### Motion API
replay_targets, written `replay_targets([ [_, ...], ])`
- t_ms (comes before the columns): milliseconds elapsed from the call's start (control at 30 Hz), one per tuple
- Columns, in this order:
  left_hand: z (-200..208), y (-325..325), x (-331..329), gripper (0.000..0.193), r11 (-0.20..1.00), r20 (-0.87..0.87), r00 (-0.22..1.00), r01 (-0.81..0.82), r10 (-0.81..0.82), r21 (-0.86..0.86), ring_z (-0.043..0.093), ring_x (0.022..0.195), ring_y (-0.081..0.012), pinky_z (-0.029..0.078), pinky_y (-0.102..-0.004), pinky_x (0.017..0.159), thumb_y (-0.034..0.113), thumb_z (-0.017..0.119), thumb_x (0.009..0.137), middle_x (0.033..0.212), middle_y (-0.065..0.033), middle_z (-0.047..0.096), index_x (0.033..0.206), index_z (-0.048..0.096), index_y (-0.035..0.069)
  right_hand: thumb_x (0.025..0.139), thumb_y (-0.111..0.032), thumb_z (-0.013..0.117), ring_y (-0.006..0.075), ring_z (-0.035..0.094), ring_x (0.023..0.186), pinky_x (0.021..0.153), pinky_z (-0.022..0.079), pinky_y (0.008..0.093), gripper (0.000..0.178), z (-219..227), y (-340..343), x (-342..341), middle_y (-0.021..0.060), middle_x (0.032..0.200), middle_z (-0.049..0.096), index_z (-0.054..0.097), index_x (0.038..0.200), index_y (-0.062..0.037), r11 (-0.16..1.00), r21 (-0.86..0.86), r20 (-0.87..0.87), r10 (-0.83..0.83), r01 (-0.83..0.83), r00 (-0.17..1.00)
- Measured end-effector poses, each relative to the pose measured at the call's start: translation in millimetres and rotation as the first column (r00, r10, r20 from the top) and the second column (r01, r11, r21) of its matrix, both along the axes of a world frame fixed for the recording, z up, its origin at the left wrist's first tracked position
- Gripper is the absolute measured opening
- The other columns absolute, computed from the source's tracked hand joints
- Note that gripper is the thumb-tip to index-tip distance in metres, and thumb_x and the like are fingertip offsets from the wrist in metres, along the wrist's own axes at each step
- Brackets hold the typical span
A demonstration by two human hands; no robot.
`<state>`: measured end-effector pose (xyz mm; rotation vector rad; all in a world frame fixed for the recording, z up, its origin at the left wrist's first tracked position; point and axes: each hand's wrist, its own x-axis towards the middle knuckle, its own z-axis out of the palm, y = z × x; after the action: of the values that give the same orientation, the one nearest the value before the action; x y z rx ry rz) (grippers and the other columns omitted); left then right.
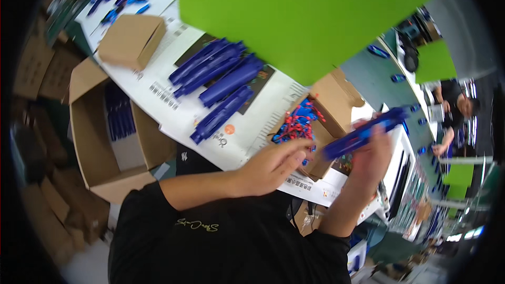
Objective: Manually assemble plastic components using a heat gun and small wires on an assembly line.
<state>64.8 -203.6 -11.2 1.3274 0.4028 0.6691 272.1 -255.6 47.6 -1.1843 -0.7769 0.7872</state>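
My right hand [372,150] is wrapped round a long dark blue plastic housing [363,134], held tilted above an open cardboard box and smeared a little by motion. My left hand [276,168] is at the near left edge of that box, its fingers and thumb drawn together; whatever they pinch, if anything, is hidden. Beside its fingertips lies a heap of small blue and red parts [299,121] in the open cardboard box [336,102]. To the left, several similar blue housings [226,81] lie side by side on the white printed table mat [173,113].
A closed cardboard box [131,39] sits at the table's left edge. Below it, an open carton [100,142] holds more blue housings. A green panel [310,16] rises at the back. Across a green conveyor on the right, another person [452,110] works.
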Motion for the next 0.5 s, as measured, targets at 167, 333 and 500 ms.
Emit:
replay_targets([
  [167, 1.5, 48.1, -67.3, 0.02, 0.675, -0.169, 0.832, -0.291, 0.529, 0.678, 0.057, 0.074, -0.0212, 0.047, -0.03, 0.067, 0.011, 0.059, 0.081, 0.089, -0.0116, 0.059, 0.099, 0.057, 0.001, 0.089, -0.019, 0.058, 0.0179, 0.06, 0.082, 0.075, 0.05, 0.0355, 0.026, -43.9, 90.0, 198.8, 0.0124, 0.099, 0.062, 0.051, 0.107, -0.0012, 0.975, -0.164, -0.306, -0.198, 0.153, 0.931],
  [333, -7.0, 54.3, -100.3, 0.025, 0.67, -0.381, 0.637, -0.297, 0.669, 0.68, 0.056, 0.073, -0.0249, 0.046, -0.0327, 0.066, 0.014, 0.068, 0.074, 0.083, -0.0098, 0.056, 0.093, 0.057, 0.003, 0.085, -0.019, 0.062, 0.0206, 0.057, 0.077, 0.071, 0.052, 0.0354, 0.018, -140.1, 137.1, 326.9, 0.0105, 0.086, 0.056, 0.053, 0.094, -0.0061, 0.767, -0.517, -0.227, -0.551, 0.38, 0.803],
  [500, -26.8, 40.9, -108.2, 0.036, 0.582, -0.478, 0.46, -0.112, 0.749, 0.805, 0.057, 0.078, -0.0269, 0.046, -0.0371, 0.068, 0.024, 0.072, 0.07, 0.087, -0.0106, 0.056, 0.096, 0.058, 0.004, 0.084, -0.017, 0.063, 0.0277, 0.057, 0.095, 0.082, 0.052, 0.0406, 0.032, -154.0, 156.9, 327.0, 0.0158, 0.106, 0.054, 0.049, 0.107, -0.0006, 0.838, -0.47, -0.272, -0.435, 0.276, 0.858],
])
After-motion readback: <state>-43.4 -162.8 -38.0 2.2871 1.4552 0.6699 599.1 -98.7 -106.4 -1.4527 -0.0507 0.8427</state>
